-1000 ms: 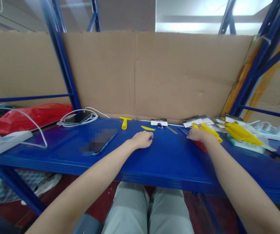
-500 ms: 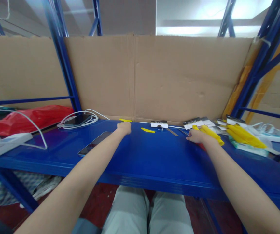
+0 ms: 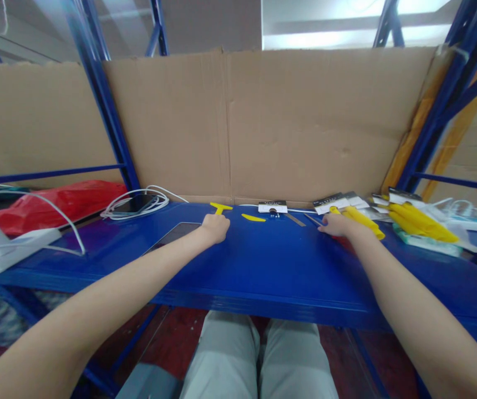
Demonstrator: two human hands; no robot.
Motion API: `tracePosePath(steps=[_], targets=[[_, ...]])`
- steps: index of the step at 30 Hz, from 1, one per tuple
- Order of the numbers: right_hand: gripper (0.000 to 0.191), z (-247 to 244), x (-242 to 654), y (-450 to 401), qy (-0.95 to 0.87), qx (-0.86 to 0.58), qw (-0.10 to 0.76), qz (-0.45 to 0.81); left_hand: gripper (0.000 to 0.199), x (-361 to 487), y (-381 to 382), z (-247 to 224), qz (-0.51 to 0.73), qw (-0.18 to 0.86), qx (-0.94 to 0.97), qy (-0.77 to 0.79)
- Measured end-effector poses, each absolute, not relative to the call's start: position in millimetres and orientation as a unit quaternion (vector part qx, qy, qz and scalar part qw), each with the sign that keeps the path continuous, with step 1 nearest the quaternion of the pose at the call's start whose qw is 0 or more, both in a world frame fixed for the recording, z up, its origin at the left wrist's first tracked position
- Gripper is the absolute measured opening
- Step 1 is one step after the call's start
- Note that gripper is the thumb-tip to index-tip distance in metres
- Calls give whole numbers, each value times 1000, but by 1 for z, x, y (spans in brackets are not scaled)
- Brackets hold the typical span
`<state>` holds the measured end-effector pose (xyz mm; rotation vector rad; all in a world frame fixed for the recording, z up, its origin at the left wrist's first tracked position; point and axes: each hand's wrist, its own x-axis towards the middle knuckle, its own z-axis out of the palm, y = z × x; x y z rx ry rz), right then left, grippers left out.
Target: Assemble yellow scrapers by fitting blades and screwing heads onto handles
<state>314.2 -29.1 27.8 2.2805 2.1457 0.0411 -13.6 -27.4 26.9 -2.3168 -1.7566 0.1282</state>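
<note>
My left hand (image 3: 217, 227) is closed around the stem of a yellow T-shaped tool (image 3: 222, 207), its crossbar showing above the fingers. To the right of it lies a curved yellow blade-like piece (image 3: 253, 218) on the blue tabletop (image 3: 255, 271). My right hand (image 3: 335, 225) rests low over the table with its fingers pressed together. Its fingertips are at the near end of a thin dark rod (image 3: 313, 220); whether they grip it is hard to see. Something red (image 3: 345, 242) shows partly under that palm. A flat metal strip (image 3: 295, 220) lies left of the rod.
A black-and-white card (image 3: 272, 207) with small parts lies at the back. Yellow packets (image 3: 419, 221) and more cards are heaped on the right. A phone (image 3: 174, 235) is partly behind my left forearm. On the left are a coiled white cable (image 3: 155, 206), red bag (image 3: 72, 202) and power strip (image 3: 22, 252).
My left hand has drawn back toward me and slightly right, and more of the yellow T-shaped tool shows. My right hand stays at nearly the same place. The view has shifted a little.
</note>
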Motion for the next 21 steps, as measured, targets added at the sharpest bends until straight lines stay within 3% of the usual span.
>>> tracePosePath(steps=[8,17,21], targets=[[25,27,315,-28,686,727,0,0,31,-2,-73,37,94,207,-801,-554],[25,26,318,-25,696,718,4,5,33,-4,-58,38,43,212,-765,-606],[24,27,318,-26,696,719,-1,5,35,-5,-34,30,44,165,-743,-647]])
